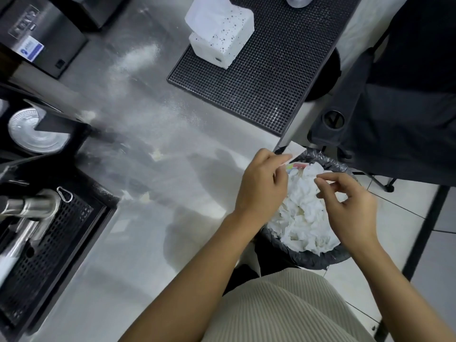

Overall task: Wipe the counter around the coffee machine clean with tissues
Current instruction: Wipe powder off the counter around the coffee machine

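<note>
Step in hand, as judged: disposing of used wipes, with wiping not yet finished.

- Left hand (261, 186): hovering over the near rim of the round waste bin lined with a black plastic bag (308, 259), fingers curling. Touching or merely overlapping a small white paper slip (294, 149) at the fingertips; cannot tell which.
- Right hand (352, 208): hovering above the bin, fingers loosely curling, thumb and forefinger nearly meeting, holding nothing visible.

Containers:
- Bin: standing on the floor just beside the brushed stainless-steel counter (172, 230), filling to the rim with a heap of crumpled white tissues (303, 215).
- White speckled soft pack of tissues (222, 38): lying on the black studded rubber bar mat (271, 90), one sheet standing up from the opening.

Remaining work: streaks of white powder (138, 60) lying on the counter between the mat and the black coffee machine with the perforated drip tray (49, 243).

Next move, as judged: reaching well across to the pack, pulling a fresh sheet, then sweeping the powder toward the counter edge nearest the bin, pressing lightly to avoid scattering.
</note>
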`<state>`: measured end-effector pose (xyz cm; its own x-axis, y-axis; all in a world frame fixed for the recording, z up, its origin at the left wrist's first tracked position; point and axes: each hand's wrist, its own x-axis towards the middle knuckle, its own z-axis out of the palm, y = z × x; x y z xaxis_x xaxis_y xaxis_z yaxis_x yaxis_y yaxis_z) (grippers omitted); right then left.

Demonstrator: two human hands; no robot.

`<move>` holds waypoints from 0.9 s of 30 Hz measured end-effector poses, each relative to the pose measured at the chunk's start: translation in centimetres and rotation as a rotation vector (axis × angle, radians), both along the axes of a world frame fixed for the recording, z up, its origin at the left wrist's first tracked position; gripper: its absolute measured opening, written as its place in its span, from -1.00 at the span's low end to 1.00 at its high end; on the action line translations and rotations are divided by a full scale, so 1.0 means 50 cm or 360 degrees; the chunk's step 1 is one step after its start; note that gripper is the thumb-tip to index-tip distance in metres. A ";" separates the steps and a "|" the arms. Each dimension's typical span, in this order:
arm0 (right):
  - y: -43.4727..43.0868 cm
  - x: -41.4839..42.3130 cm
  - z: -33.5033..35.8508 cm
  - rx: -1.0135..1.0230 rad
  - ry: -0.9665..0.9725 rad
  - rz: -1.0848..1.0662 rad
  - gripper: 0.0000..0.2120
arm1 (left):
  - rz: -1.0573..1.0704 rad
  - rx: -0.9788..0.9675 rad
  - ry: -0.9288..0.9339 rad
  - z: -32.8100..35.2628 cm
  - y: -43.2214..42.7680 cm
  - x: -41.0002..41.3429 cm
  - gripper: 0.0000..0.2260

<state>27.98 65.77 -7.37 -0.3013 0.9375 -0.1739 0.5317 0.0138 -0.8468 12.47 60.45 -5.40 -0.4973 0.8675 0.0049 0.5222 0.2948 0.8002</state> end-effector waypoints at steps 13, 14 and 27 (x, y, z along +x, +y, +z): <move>0.011 -0.043 0.039 -0.0084 0.0113 -0.0048 -0.82 | 0.0814 -0.0162 -0.1230 0.051 -0.044 -0.077 -0.87; 0.008 -0.054 0.043 -0.0048 0.0119 -0.0033 -0.75 | 0.0856 -0.0158 -0.1345 0.051 -0.054 -0.083 -0.87; -0.124 -0.195 0.082 0.0164 0.0253 0.0499 -0.78 | 0.1351 0.0085 -0.1420 0.084 -0.344 -0.195 -0.86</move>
